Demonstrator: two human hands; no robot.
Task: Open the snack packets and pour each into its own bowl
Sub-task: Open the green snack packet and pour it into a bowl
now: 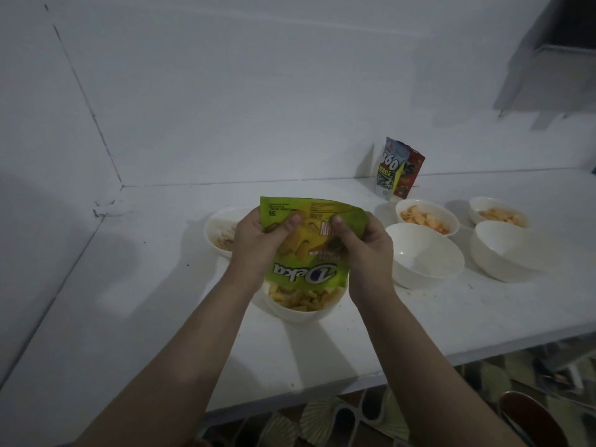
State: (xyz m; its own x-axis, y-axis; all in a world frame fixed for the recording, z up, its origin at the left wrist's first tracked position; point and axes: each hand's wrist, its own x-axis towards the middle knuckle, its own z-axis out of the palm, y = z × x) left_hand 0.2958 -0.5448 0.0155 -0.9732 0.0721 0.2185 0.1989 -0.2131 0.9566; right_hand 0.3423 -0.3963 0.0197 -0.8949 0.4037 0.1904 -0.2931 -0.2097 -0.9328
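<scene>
Green packet [306,243] centre frame, upside down, held by both hands, open mouth pointing down directly over white bowl [303,309] on tabletop [129,317]. Long axis roughly vertical, sealed end up. Left hand [258,243] fingers [292,222] pinching left upper side, right hand [364,246] fingers [338,222] pinching right upper side, both clenched on packet. Snack sticks [296,298] already in bowl below. Likely next: squeeze or shake downward. Empty bowl [422,256] just right; unopened packets [398,171] upper right.

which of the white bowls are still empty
Two: the empty bowl just right of the right hand, and the tilted bowl further right. Every other bowl holds snacks.
</scene>
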